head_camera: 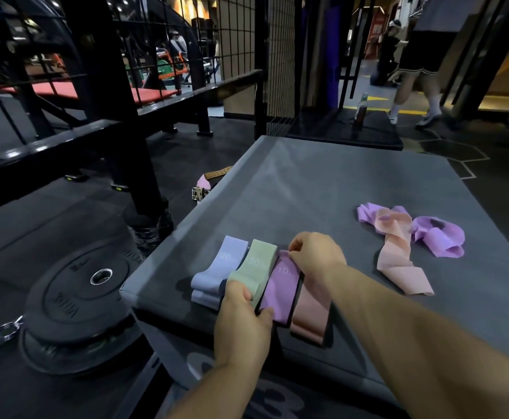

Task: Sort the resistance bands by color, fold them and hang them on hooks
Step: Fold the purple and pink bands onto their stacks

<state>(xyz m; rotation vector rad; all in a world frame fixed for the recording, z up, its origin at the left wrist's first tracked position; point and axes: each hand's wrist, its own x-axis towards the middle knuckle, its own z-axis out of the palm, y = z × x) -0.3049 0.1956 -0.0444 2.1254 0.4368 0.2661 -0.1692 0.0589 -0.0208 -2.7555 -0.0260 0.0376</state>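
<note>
While the left hand (241,316) grips the near end of the purple band (280,285) and the right hand (316,252) pinches its far end — on the grey platform (322,182) beside the green band (256,261) — squared edges should fold neatest.

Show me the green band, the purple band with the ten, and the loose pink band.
green band (254,272): head view, below its printed 30
purple band (280,291): head view, below its 10
loose pink band (393,255): head view, its middle stretch
</note>
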